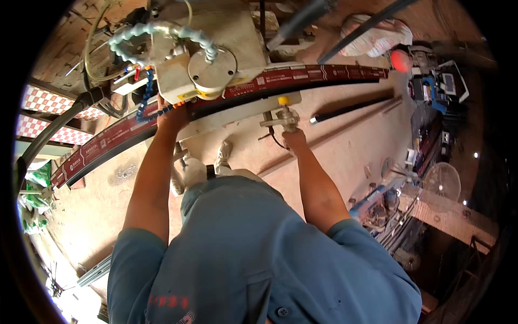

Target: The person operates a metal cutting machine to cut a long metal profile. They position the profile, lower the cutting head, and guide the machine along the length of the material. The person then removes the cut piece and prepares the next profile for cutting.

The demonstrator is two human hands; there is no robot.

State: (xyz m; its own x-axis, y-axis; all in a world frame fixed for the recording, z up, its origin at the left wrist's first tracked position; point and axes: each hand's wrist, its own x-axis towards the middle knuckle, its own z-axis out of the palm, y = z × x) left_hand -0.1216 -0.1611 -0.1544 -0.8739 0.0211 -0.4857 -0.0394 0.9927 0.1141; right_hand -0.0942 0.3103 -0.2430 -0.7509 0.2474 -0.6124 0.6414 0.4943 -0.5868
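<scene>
A long profile wrapped in dark red printed film [318, 72] lies across the machine, its dark lower edge toward me. My left hand [171, 116] reaches to the profile just below the beige machine head [213, 70]. Its fingers are mostly hidden by shadow and the head's lower edge, so their grip does not show. To the right, my right hand [294, 140] is closed round the lower end of a metal crank-like fitting [286, 120]. This fitting hangs from the machine's front rail and has a yellow cap [284, 100] on top.
A blue segmented coolant hose [145, 97] hangs close beside my left hand, and a pale one [156, 28] loops above it. A dark bar [353, 108] extends to the right below the profile. At far right stand a fan [442, 182] and cluttered equipment.
</scene>
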